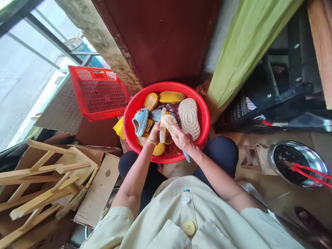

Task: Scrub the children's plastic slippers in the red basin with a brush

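A red basin (204,103) stands between my knees with dark water and several pieces of footwear in it. Inside the basin, my left hand (155,134) grips a yellow slipper with a pale sole (163,128), turned on its edge. My right hand (184,141) is closed around a scrub brush (169,123), whose pale bristles are close against the slipper; its blue handle end sticks out below the hand. Left of my left hand sits a light blue clog (140,122). A beige slipper (188,119) lies sole up at the right, and a yellow slipper (171,97) rests at the far rim.
A red plastic crate (101,91) leans at the upper left. Wooden stools (44,173) and cardboard (95,193) lie at the left. On the right are a metal bowl (275,155) with red-handled tongs (308,173) and a green curtain (243,45). A dark red door (160,38) stands ahead.
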Available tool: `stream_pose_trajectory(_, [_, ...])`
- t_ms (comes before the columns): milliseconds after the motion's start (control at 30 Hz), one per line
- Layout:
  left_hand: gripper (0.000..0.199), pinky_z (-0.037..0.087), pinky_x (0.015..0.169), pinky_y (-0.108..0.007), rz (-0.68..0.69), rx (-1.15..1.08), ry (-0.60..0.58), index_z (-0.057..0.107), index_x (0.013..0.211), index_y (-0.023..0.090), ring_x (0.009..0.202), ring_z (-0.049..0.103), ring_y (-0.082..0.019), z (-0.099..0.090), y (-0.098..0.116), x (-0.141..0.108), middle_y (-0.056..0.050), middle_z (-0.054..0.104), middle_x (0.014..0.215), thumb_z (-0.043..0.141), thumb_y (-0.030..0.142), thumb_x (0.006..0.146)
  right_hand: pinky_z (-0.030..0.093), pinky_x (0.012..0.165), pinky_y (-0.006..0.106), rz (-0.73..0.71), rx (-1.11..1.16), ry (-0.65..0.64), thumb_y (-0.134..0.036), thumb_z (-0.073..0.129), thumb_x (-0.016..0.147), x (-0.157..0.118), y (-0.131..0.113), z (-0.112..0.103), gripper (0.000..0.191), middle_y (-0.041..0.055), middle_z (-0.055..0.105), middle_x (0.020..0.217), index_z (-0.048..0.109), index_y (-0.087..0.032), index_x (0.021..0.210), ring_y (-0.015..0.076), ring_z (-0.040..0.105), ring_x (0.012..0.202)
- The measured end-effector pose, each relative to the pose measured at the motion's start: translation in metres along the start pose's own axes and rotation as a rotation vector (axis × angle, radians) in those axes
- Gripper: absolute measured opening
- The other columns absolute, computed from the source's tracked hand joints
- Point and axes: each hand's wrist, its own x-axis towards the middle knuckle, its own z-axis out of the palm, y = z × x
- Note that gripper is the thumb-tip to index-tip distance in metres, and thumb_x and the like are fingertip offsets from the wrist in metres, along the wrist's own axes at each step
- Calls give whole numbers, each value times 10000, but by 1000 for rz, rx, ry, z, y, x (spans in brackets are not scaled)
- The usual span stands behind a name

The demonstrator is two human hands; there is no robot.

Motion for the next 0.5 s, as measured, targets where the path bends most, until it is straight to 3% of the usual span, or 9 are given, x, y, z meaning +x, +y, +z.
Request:
stream_pose_trajectory(100, [709,579,635,-319,-44,-78,-31,557,1315,155,808,710,-240,-4,-5,-14,-71,718,943,671,416,666,561,948,338,84,-167,-56,-333,419,1037,25,-4,-10,529,81,743,1291,479,-248,1556,249,734,1083])
stream_pose_trajectory(167, [739,577,635,-324,-72,-89,-60,533,1355,178,816,717,-248,-6,-6,-18,-67,729,964,672,382,659,550,971,326,80,-194,-41,-337,393,1050,32,-3,-14,526,99,717,1339,484,-216,1554,245,717,1134])
stream_pose_trajectory(267, [746,589,700,-359,-63,-116,-67,524,1374,184,890,712,-268,-7,-2,-18,-78,740,1012,653,371,663,526,1018,288,-37,-154,-49,-333,378,1055,16,-4,-10,528,85,643,1452,486,-197,1553,218,674,1226])
stream_pose_trajectory(367, [738,588,741,-369,-31,-116,-69,554,1354,149,946,692,-281,-3,-2,-15,-102,739,1049,627,366,652,544,989,298,-121,-151,-115,-345,412,1039,-8,-5,-1,535,61,675,1413,482,-246,1560,223,696,1180])
stream_pose_trajectory(500, [774,583,736,-347,-25,-46,-94,561,1385,174,978,680,-267,4,-7,-18,-92,724,1115,629,341,633,570,928,353,46,-167,-57,-386,417,1025,5,8,-8,543,77,738,1298,503,-266,1548,259,733,1075])
